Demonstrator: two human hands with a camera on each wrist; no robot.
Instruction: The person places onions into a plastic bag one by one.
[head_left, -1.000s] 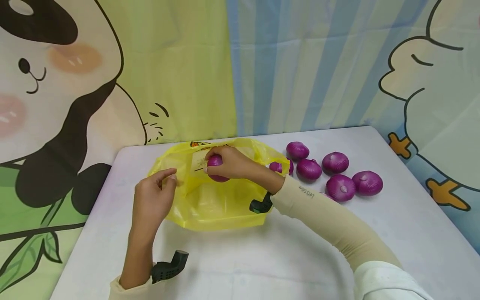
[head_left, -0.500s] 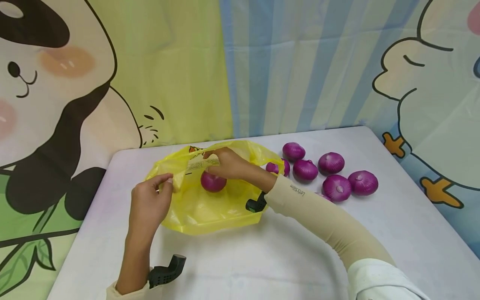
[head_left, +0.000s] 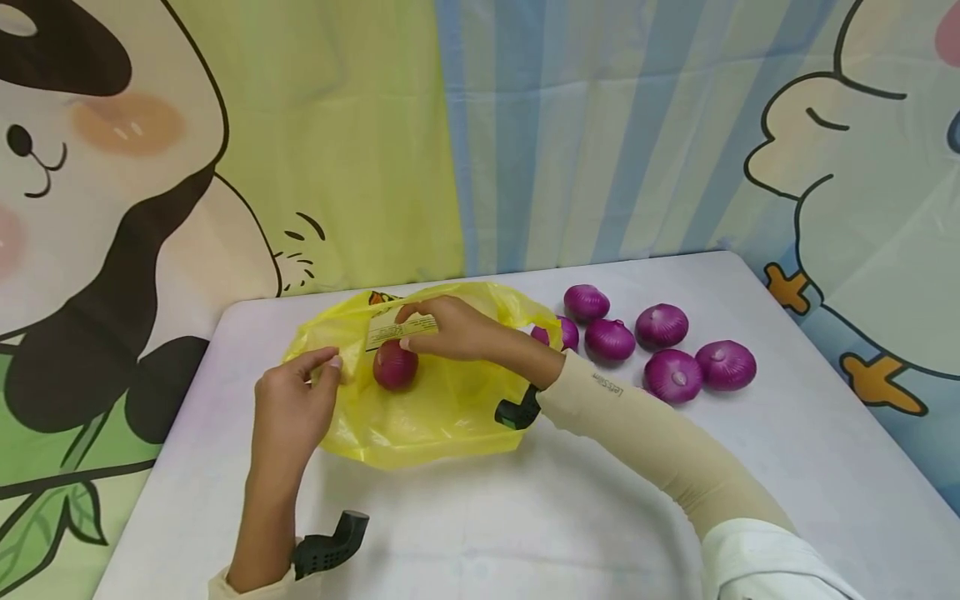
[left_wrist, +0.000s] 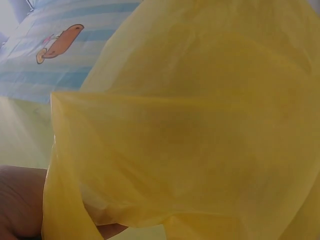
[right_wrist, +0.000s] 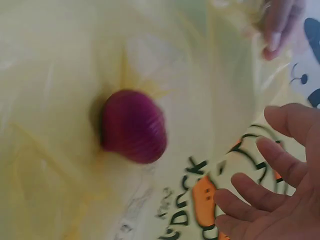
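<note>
L hand (head_left: 295, 404) (part hid, wrist cam) pinches bag (head_left: 442, 417); R hand (head_left: 453, 327) splayed nr onion (head_left: 395, 367).

Panda-print backdrop (head_left: 352, 150), blue stripes (head_left: 517, 150), white table (head_left: 525, 525)

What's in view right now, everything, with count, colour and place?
Table: one, white, beneath
Backdrop: one, multicoloured, behind table
Bag: one, yellow, mouth open, left of centre
Bagged onion: one, purple, inside bag
Loose onions: at least six, purple, table, right of bag
Wrist cameras: two, black, one per wrist
Sleeves: two, beige, forearms
White sleeve: one, white, higher on right arm
Left grip: one, bare, pinching bag's left edge
Right grip: one, bare, over bag, off the onion
</note>
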